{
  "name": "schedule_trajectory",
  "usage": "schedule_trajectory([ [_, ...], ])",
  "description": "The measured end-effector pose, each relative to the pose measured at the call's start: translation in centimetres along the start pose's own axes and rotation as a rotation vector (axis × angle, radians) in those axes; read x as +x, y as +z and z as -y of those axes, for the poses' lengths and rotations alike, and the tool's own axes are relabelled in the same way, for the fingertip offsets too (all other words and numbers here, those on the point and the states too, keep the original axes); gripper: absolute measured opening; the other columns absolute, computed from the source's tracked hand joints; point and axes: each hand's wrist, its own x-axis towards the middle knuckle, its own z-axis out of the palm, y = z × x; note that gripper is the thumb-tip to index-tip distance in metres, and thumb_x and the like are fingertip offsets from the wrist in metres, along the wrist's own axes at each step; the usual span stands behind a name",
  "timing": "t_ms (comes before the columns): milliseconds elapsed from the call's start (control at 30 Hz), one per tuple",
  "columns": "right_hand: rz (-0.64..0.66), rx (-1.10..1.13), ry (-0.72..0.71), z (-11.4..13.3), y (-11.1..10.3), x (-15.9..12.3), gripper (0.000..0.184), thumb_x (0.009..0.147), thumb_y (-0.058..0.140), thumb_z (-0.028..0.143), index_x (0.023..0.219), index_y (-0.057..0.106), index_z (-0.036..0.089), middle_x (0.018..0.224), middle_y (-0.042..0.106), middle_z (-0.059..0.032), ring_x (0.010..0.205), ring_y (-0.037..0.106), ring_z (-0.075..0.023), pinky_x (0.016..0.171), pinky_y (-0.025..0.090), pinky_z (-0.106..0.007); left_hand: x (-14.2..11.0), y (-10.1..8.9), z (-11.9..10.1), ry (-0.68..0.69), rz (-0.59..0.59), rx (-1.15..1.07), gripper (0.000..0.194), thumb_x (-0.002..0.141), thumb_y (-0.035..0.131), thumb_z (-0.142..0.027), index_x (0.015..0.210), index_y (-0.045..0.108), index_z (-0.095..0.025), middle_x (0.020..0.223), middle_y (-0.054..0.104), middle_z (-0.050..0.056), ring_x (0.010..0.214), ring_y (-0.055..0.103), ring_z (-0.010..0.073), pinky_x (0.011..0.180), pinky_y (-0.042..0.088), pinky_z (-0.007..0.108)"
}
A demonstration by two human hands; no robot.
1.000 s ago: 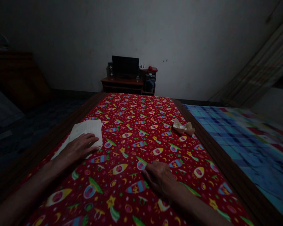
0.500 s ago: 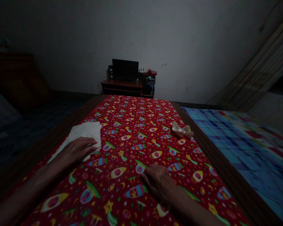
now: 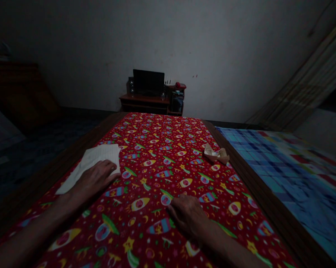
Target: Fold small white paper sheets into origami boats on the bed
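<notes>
On the left side of the red patterned cloth [image 3: 168,171] lies a small stack of white lined paper [image 3: 101,152]. My left hand [image 3: 98,175] rests on top of it, the fingers slightly bent and the thumb stretched apart along the near right edge. Closer to me, my right hand [image 3: 187,216] lies on the cloth with its fingers curled in; nothing shows in it. A folded paper boat [image 3: 216,154], brownish and pale, stands near the cloth's right edge, apart from both hands.
Dark brown wood [image 3: 240,171] borders the cloth. To the right is a blue checked bedspread [image 3: 257,156]. Against the far wall, a desk [image 3: 145,99] bears a black monitor [image 3: 148,82] and speakers, with a red telephone [image 3: 181,85] beside them. A wooden cabinet [image 3: 19,89] stands at left.
My left hand has shifted slightly on the paper, its fingers drawn in and its thumb now stretched out at the edge. My right hand and the paper boat have stayed put.
</notes>
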Motion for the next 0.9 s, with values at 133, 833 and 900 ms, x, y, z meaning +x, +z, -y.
schedule_trajectory([
  [133,-0.020,-0.008,-0.009,-0.1,0.2,0.0,0.029,0.094,0.039,0.031,0.074,0.055,0.018,0.065,0.059,-0.0018,0.057,0.048,-0.0117,0.056,0.025,-0.027,0.0,-0.4,-0.8,0.032,0.065,0.089,0.034,0.090,0.035,-0.043,0.090,0.060,-0.019,0.094,0.060,0.009,0.090,0.056,0.0233,0.075,0.044,0.032],
  [833,0.006,0.023,0.009,0.1,-0.3,0.0,0.027,0.093,0.040,0.030,0.074,0.055,0.018,0.065,0.059,-0.0018,0.058,0.048,-0.0127,0.058,0.027,-0.026,0.3,-0.8,-1.6,-0.104,0.141,-0.012,0.030,0.085,0.038,-0.041,0.077,0.056,-0.019,0.080,0.061,0.005,0.077,0.058,0.0214,0.065,0.042,0.029],
  [900,0.006,0.023,0.002,0.1,-0.3,0.0,0.027,0.093,0.040,0.030,0.074,0.054,0.018,0.065,0.059,-0.0019,0.057,0.048,-0.0126,0.058,0.026,-0.026,0.6,-0.3,-0.8,-0.123,0.136,-0.060,0.028,0.084,0.040,-0.041,0.077,0.056,-0.019,0.079,0.063,0.005,0.074,0.058,0.0211,0.065,0.041,0.029],
])
